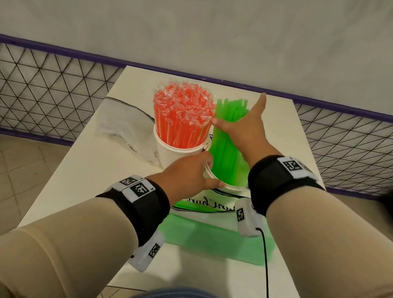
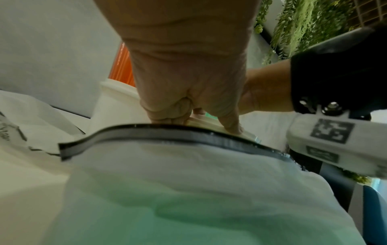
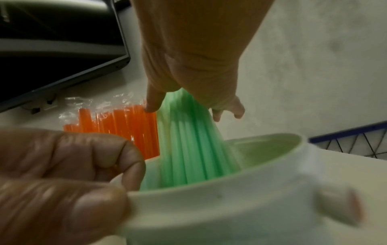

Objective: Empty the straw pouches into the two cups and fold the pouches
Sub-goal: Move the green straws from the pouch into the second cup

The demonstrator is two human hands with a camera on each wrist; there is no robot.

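Two white cups stand side by side on the small white table (image 1: 81,183). The left cup (image 1: 177,152) is packed with wrapped orange straws (image 1: 182,119). The right cup (image 1: 225,185) holds green straws (image 1: 225,150) that lean to the left. My left hand (image 1: 199,173) grips this cup at its rim, fingers inside (image 3: 69,165) and thumb (image 3: 337,203) on the outer wall. My right hand (image 1: 240,128) lies spread and flat against the upper part of the green straws (image 3: 188,140). A printed pouch (image 1: 204,235) that shows green lies in front of the cups, under my wrists.
A second, clear pouch (image 1: 123,124) lies flat to the left of the orange cup. A wire mesh fence with a purple rail (image 1: 36,82) runs behind the table, with a grey wall above it. The black-edged mouth of the near pouch (image 2: 167,132) fills the left wrist view.
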